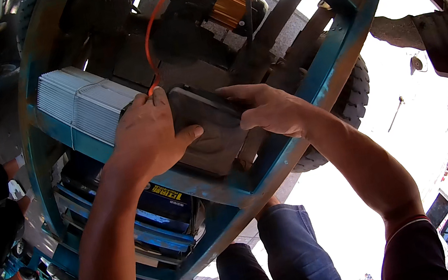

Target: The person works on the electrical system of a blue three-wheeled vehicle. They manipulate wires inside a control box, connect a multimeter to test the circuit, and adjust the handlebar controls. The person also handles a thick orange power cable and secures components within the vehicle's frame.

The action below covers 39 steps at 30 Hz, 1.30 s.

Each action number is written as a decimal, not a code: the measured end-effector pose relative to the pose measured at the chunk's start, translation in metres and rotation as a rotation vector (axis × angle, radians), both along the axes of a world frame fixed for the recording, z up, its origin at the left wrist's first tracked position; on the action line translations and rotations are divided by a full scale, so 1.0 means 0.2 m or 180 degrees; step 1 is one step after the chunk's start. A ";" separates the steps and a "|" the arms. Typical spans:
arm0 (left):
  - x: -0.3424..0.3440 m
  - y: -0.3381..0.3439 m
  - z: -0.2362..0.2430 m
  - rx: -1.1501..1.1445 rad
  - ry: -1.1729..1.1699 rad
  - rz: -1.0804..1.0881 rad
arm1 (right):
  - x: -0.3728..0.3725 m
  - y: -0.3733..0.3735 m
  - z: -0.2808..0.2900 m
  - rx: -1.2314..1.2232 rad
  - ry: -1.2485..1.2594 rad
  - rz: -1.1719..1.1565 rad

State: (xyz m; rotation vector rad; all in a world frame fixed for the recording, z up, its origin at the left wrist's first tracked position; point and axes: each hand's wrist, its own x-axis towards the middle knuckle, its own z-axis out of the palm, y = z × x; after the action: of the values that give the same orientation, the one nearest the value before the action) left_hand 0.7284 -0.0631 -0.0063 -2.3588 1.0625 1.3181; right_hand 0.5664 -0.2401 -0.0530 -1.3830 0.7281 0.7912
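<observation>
While the left hand [146, 131] lay bent over the left edge of a flat, dark panel [207, 131], its thumb stretched across the dull face, we saw its fingertips beside an orange cable [148, 45]; whether they grasped anything, we could not tell. We found the right hand [273, 108] at the opposite edge, forefinger and thumb parted, though we could not make out whether they pinched it. The panel sat between both hands, inside the corner of a teal metal frame [335, 54], its paint scuffed and brownish in places. To its left we noted a pale block [86, 101] with thin parallel ribs. Beyond, the cable curved toward a rounded motor [229, 6] with a ridged, copper-coloured casing. Below stood a boxy, dark-blue battery [165, 207]; to the right, a chunky-treaded tyre [357, 94].
</observation>
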 end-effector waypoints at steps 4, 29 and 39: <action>-0.02 0.07 -0.02 -0.0403 -0.0084 0.0140 | -0.05 -0.01 0.03 -0.0571 -0.0158 0.0162; -0.93 1.26 0.30 -0.3205 -0.0606 0.2065 | -0.12 0.27 0.13 -0.2732 -0.1438 0.0060; -1.84 2.15 0.74 -0.2746 0.0455 0.3453 | -0.55 1.56 0.65 -0.1854 -0.2002 -0.0166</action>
State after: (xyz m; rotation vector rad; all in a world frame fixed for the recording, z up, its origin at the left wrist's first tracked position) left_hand 0.3612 0.3661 0.1414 -3.8549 0.2953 1.4791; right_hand 0.4561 0.0716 0.0760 -1.9922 0.5002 0.0579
